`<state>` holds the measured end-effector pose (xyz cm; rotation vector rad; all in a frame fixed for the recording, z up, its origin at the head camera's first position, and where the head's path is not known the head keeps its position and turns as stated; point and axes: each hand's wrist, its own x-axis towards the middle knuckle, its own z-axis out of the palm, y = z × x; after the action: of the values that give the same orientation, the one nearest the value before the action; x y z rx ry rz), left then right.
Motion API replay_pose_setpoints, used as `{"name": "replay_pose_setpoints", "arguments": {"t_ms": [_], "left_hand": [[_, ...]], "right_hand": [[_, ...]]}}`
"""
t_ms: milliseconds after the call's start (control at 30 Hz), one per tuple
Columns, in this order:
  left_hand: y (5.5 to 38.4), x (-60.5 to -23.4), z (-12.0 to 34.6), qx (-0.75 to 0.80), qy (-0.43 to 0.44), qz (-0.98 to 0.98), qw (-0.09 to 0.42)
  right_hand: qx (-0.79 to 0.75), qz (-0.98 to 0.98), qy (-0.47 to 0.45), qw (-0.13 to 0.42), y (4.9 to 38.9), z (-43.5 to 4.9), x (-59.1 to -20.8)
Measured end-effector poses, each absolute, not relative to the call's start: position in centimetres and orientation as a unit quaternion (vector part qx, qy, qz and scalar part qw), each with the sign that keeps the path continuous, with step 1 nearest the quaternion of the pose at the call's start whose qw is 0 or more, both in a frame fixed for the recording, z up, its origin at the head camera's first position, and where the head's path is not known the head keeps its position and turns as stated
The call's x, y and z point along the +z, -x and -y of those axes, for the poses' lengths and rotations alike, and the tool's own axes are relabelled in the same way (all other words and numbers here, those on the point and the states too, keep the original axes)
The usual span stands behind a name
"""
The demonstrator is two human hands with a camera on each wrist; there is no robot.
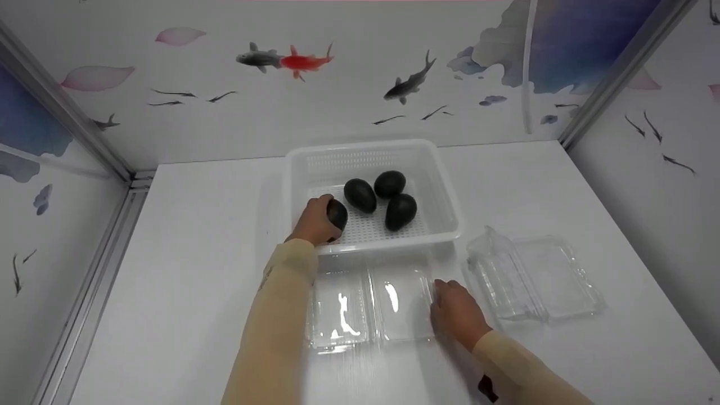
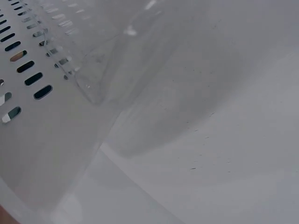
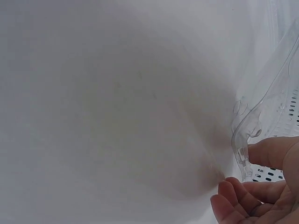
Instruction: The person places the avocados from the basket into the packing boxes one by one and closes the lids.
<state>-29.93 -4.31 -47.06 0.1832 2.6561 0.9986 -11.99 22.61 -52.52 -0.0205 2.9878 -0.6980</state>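
My left hand [image 1: 316, 221] is inside the white plastic basket [image 1: 444, 194], at its near left corner. Its fingers and thumb curl round a dark avocado [image 1: 337, 214]. Three more avocados [image 1: 360, 196] lie grouped on the basket floor to the right of it. In front of the basket, a clear plastic clamshell box [image 1: 343, 315] lies opened flat on the table. My right hand [image 1: 458, 312] holds the right edge of this box; in the right wrist view, the thumb [image 3: 266, 153] is against the clear rim and the fingers [image 3: 238, 200] curl below it.
To the right stands a second clear clamshell box [image 1: 557, 275], opened, with one half tilted up. The white table [image 1: 185, 270] meets patterned wall panels [image 1: 349, 112] at the back and sides. Basket slots [image 2: 33, 78] show in the left wrist view.
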Motion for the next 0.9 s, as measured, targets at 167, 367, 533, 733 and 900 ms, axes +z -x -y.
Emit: {"name": "replay_pose_setpoints", "arguments": {"t_ms": [167,367,533,733,900], "left_hand": [[29.7,-46.8,4.3,0.37,-0.075,-0.919,0.118],[29.0,-45.5,4.4,0.391,-0.091,-0.911,0.096],[28.4,-44.7,4.6,0.407,-0.109,-0.903,0.08],[27.4,-44.0,5.1,0.422,-0.123,-0.896,0.066],[26.5,-43.3,5.4,0.427,-0.137,-0.892,0.05]], "right_hand": [[-0.232,-0.972,0.008,0.036,12.0,-22.5,-52.4],[-0.228,-0.973,0.007,0.038,12.1,-22.5,-52.4],[-0.226,-0.973,0.006,0.045,12.3,-22.6,-52.5],[-0.227,-0.973,0.015,0.04,12.4,-22.8,-52.7],[-0.23,-0.972,0.018,0.033,12.4,-22.9,-52.6]]}}
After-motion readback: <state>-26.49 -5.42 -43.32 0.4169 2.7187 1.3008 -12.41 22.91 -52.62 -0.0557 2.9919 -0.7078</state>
